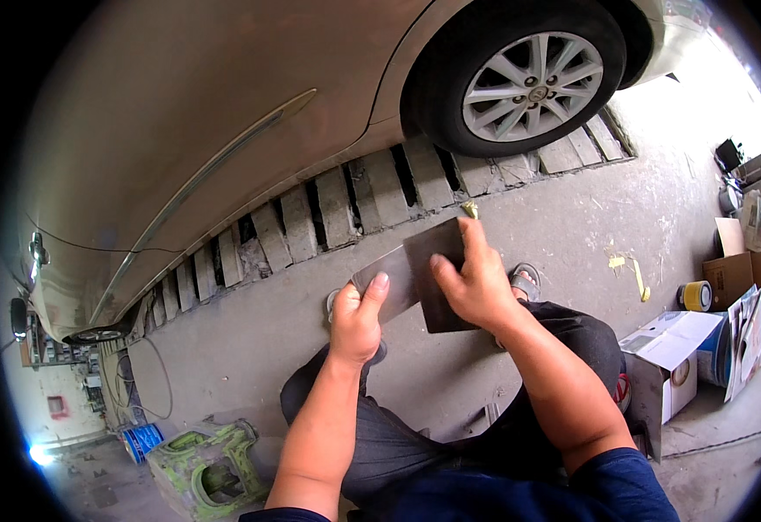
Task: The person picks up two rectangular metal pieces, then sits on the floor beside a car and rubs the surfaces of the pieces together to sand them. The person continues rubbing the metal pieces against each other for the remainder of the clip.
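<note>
In my left hand is a thin, light grey metal sheet, with my thumb flat on its face. My right hand grips a darker rectangular plate, thumb on its face and index finger along its upper edge. The two pieces meet or overlap between my hands; whether they touch cannot be told. Beyond them stands a beige car, its door panel bearing a trim strip, and its wheel with a silver alloy rim at the upper right.
Slatted grating with gaps runs beneath the car. A green-stained stool and a blue can are at lower left. At right are a cardboard box, papers and a yellow-banded can. Yellow tape scraps lie on the floor.
</note>
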Tool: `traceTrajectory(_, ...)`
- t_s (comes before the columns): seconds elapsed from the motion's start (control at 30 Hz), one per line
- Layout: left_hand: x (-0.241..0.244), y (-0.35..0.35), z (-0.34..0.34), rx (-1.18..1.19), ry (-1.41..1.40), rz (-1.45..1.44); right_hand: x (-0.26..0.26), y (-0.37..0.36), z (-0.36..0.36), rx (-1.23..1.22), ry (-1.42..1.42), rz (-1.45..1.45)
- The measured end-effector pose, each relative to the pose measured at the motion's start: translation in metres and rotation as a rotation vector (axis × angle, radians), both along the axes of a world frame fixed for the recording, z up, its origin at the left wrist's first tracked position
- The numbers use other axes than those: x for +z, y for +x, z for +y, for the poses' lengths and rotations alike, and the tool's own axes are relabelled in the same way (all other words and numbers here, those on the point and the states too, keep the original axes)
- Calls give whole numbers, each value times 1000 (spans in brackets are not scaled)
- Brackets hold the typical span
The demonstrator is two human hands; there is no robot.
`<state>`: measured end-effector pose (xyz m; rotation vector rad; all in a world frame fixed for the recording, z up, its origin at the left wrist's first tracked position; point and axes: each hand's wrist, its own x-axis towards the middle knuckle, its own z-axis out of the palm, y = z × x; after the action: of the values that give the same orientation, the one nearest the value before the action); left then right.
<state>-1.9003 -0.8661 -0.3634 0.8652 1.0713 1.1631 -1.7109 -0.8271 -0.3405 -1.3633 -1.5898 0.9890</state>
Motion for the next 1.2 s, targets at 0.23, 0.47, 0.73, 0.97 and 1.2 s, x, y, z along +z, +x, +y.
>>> traceTrajectory(0.23, 7, 15, -4, -59, 197, 185, 2, -14, -23, 171, 50, 32)
traceTrajectory(0.47, 9, 8, -2, -140, 274, 321, 4, -12, -25, 192, 70, 40)
traceTrajectory(0.73, 14, 13, -4, -110, 309, 320, 1, -13, -19, 167, 268, 61)
traceTrajectory(0.97, 5, 11, -7, -59, 343, 444, 3, -6, -8, 140, 137, 40)
traceTrajectory(1.2, 6, 10, -8, -79, 287, 405, 11, -1, 0, 136, 85, 78)
